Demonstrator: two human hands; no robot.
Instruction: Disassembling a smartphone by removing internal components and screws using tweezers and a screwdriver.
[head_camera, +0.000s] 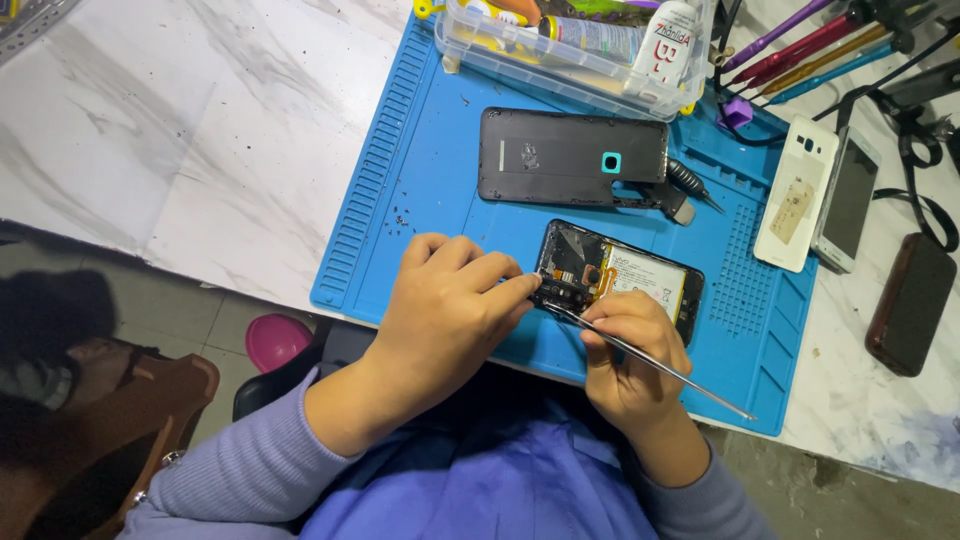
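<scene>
An opened black phone (640, 275) lies on the blue work mat (420, 160), its battery and orange flex cable showing. My left hand (450, 300) rests on the phone's left end, fingertips pinching at the edge of its board. My right hand (630, 350) grips thin metal tweezers (650, 362) whose tip sits at the phone's lower left corner. The phone's black back cover (570, 155) lies farther up the mat.
A clear plastic box (570, 50) with tubes and bottles stands at the mat's far edge. A screwdriver (690, 185) lies by the cover. Right of the mat are a white phone shell (795, 195), another phone (850, 200), a dark case (910, 305) and several tools (820, 45).
</scene>
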